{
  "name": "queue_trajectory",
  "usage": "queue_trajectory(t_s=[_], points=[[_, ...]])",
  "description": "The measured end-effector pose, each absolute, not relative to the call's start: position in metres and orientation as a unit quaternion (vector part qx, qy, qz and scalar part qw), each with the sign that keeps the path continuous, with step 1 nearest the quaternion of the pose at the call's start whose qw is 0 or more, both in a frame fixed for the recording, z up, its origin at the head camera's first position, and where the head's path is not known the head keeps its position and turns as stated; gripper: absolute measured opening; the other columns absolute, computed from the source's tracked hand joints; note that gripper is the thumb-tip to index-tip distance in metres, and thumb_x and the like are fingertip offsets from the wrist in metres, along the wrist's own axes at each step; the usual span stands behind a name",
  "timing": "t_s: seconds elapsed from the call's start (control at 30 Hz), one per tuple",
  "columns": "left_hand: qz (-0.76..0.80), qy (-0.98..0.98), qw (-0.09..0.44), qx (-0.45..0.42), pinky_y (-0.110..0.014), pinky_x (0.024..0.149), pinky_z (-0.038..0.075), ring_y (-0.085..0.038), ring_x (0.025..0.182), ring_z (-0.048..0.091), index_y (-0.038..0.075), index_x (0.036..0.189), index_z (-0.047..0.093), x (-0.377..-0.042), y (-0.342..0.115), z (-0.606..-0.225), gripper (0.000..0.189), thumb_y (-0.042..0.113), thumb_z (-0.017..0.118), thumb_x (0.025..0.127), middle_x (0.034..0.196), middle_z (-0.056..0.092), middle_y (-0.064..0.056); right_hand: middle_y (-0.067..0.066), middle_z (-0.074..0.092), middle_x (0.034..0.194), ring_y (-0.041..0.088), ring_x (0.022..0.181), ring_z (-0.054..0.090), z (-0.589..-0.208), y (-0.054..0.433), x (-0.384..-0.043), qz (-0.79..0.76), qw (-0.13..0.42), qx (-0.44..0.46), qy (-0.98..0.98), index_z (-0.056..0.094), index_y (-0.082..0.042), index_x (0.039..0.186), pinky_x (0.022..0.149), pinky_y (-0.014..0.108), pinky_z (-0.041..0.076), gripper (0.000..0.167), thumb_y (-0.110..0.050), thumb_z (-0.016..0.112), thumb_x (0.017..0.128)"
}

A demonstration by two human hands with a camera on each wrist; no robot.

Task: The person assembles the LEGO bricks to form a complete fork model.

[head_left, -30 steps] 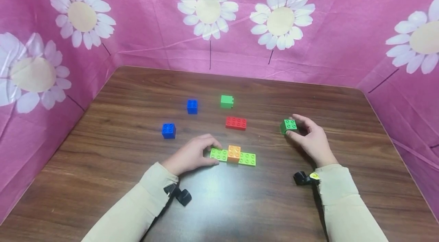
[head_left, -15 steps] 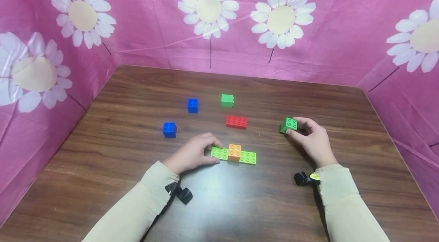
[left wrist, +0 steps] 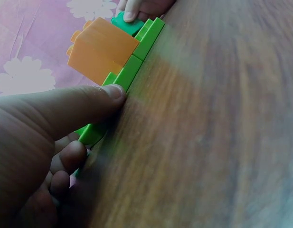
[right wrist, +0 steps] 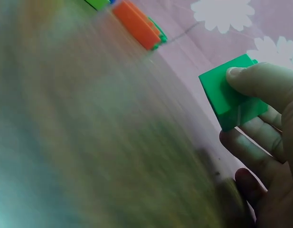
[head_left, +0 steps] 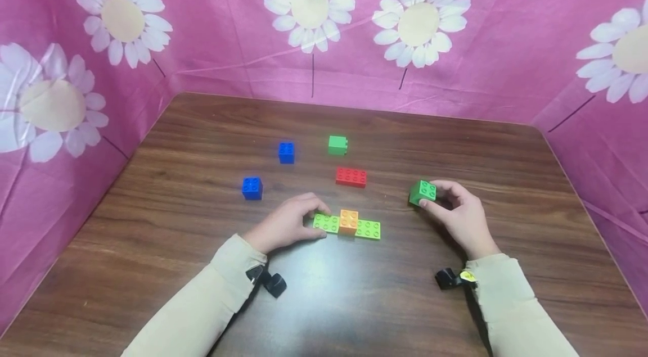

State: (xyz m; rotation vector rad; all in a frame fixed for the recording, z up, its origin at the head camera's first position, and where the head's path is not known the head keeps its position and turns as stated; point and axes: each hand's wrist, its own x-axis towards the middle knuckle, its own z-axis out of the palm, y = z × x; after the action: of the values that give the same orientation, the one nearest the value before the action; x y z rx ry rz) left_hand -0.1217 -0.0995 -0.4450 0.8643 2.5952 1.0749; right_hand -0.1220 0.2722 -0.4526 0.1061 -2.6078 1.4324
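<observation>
Two lime-green plates (head_left: pixel 368 230) lie end to end on the table, bridged by an orange brick (head_left: pixel 349 222) standing studs up across the seam. My left hand (head_left: pixel 286 225) pinches the left end of this strip; the thumb (left wrist: pixel 113 92) presses its near long side. Off to the right, my right hand (head_left: pixel 463 219) holds a green two-by-two brick (head_left: pixel 422 193) between thumb and fingers. That brick is tilted, its studs leaning toward the right. In the right wrist view the thumb lies flat on a side of the green brick (right wrist: pixel 227 95).
Behind the strip a red brick (head_left: pixel 351 177) lies studs up. Farther back, another green brick (head_left: pixel 337 145) rests on its side, studs facing right. Two blue bricks (head_left: pixel 286 153) stand at the back left. A pink flowered cloth (head_left: pixel 228 36) hangs around the wooden table (head_left: pixel 202 149).
The green brick in my right hand has tilted over and come slightly left and nearer to me. My left hand keeps its grip on the lime-green strip. The head view has shifted slightly.
</observation>
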Motion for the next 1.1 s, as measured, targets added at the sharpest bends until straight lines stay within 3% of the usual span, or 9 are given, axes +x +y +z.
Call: queue_trajectory(t_s=[0.5, 1.1], points=[[0.36, 0.879, 0.099, 0.296, -0.026, 0.079, 0.05, -0.007, 0.087, 0.054, 0.02, 0.113, 0.069, -0.125, -0.1, -0.448, 0.038, 0.023, 0.085, 0.079, 0.106, 0.063, 0.011, 0.006, 0.071, 0.104, 0.006, 0.093, 0.063, -0.449, 0.241, -0.096, 0.505, 0.048, 0.092, -0.857, 0.066, -0.007, 0.118, 0.081, 0.016, 0.048, 0.04, -0.008, 0.083, 0.082], [0.358, 0.877, 0.09, 0.307, -0.027, 0.083, 0.051, -0.008, 0.089, 0.055, 0.017, 0.112, 0.07, -0.125, -0.099, -0.448, 0.038, 0.024, 0.086, 0.079, 0.108, 0.065, 0.009, -0.003, 0.071, 0.103, 0.008, 0.095, 0.063, -0.448, 0.208, -0.088, 0.481, 0.013, 0.148, -0.864, 0.068, -0.015, 0.114, 0.085, 0.02, 0.049, 0.038, -0.013, 0.085, 0.081]])
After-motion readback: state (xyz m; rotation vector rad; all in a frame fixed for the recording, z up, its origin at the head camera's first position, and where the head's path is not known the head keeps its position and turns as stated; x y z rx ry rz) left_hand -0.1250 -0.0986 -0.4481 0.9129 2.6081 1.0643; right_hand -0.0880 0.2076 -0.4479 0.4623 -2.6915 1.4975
